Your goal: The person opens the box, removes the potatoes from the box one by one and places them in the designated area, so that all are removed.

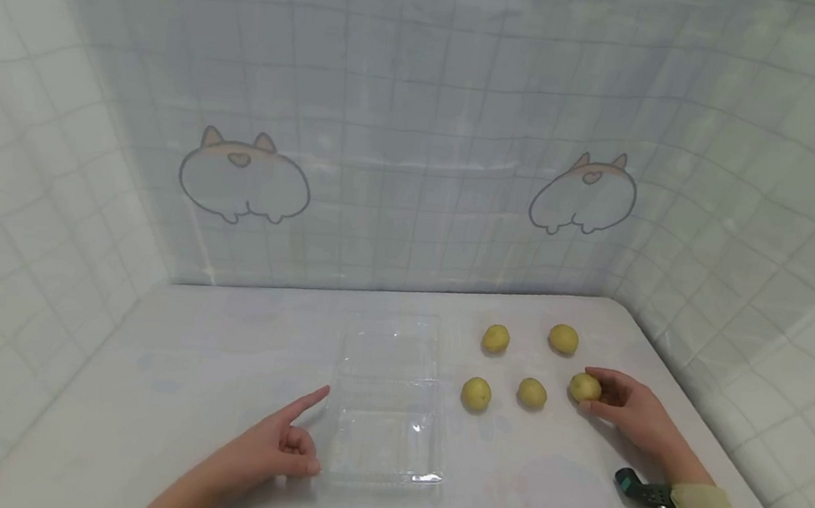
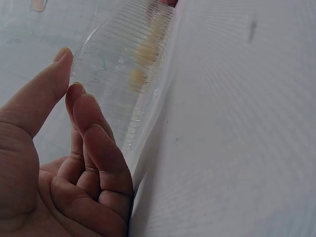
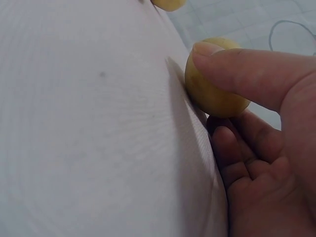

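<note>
A clear plastic clamshell container (image 1: 390,403) lies opened out flat on the table, its ribbed side showing in the left wrist view. My left hand (image 1: 280,445) is beside its left edge, index finger stretched forward and thumb apart from it. Both fingertips are right at the plastic edge, while the other fingers bend loosely. On the right, my right hand (image 1: 627,409) holds a small yellow potato (image 1: 584,388) between thumb and fingers. The right wrist view shows the thumb across this potato (image 3: 217,101), close over the white surface.
Several more potatoes lie between the container and my right hand, including one near the container (image 1: 476,394) and one at the back right (image 1: 563,340). A black wrist device (image 1: 645,491) sits by the right sleeve. Patterned curtains (image 1: 422,122) stand behind the white table (image 1: 217,333).
</note>
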The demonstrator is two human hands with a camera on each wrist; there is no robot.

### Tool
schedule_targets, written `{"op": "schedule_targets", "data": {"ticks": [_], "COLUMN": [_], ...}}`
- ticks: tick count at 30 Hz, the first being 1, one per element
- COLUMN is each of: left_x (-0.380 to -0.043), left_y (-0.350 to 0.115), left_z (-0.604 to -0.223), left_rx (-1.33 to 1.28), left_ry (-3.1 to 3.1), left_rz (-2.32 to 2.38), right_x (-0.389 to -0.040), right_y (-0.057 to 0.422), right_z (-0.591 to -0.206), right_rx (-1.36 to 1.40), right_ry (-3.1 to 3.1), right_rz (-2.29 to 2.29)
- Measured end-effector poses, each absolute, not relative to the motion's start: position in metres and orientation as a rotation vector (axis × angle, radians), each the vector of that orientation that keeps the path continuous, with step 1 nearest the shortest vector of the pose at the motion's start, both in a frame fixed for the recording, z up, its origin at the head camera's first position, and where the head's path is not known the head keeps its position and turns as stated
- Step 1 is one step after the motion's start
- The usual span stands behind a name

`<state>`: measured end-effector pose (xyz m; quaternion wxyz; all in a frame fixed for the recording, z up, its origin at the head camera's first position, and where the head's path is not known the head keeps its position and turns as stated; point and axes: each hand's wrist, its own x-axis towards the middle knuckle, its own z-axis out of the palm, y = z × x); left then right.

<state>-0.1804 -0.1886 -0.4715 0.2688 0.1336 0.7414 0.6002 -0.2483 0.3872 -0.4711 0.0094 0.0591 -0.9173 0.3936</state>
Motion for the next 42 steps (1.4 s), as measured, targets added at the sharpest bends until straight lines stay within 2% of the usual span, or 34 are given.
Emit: {"op": "schedule_targets", "data": {"ticks": [42], "left_x": [-0.1782], "left_y": [-0.1868], "left_z": [-0.4703], "left_rx": [0.368], "left_ry": [1.974], "left_rz": [1.647], "right_x": [-0.2469], "right_y": [0.3874], "right_z": [-0.4716], "right_rx": [0.2], "right_ry": [-2.838], "right_rz": [1.268]}}
